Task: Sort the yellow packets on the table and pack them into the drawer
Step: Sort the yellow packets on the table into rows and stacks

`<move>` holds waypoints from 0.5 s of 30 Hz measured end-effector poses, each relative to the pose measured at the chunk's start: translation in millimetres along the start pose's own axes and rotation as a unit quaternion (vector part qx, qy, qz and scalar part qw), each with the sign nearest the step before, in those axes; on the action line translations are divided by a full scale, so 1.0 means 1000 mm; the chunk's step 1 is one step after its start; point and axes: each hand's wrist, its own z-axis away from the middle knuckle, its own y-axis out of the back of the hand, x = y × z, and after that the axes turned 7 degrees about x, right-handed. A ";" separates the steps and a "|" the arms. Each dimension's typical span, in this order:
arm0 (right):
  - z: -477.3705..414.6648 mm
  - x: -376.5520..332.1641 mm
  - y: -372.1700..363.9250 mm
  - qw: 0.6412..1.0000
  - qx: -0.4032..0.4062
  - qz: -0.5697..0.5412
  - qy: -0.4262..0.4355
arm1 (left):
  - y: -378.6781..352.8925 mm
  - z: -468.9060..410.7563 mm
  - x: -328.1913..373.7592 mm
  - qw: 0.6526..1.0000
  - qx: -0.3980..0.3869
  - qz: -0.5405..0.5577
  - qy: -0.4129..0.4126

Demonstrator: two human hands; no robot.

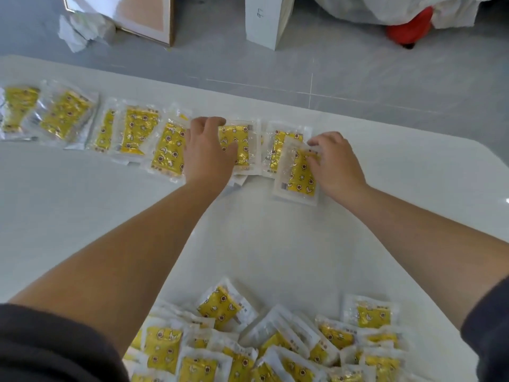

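Left grip point(209, 153) lies flat, fingers relaxed, on the row of yellow packets point(137, 130) at the far side of the desk point(82, 216), while the right grip point(337, 164) pinches one packet point(298, 175) at the row's end; glossy, overlapping wrappers could slide and break up the sorted line.

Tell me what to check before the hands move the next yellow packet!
1. Right hand holding the end packet: ok, fingers curl on its top corner.
2. Left hand steadying the middle packet: ok, it lies flat on it.
3. End packet straight in the row: not ok, it is tilted and overlaps its neighbour packet.
4. Room on the table right of the row: ok, bare there.
5. Loose pile all sorted: not ok, many packets remain.
6. Drawer ready: cannot tell, not in view.
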 end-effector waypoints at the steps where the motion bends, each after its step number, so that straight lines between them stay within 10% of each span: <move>1: 0.012 0.004 0.000 1.000 -0.006 -0.004 0.003 | 0.002 0.011 0.001 1.000 -0.001 0.001 -0.009; 15: 0.199 0.032 0.003 0.993 -0.111 -0.015 0.024 | 0.028 0.213 -0.039 0.981 -0.148 -0.095 -0.082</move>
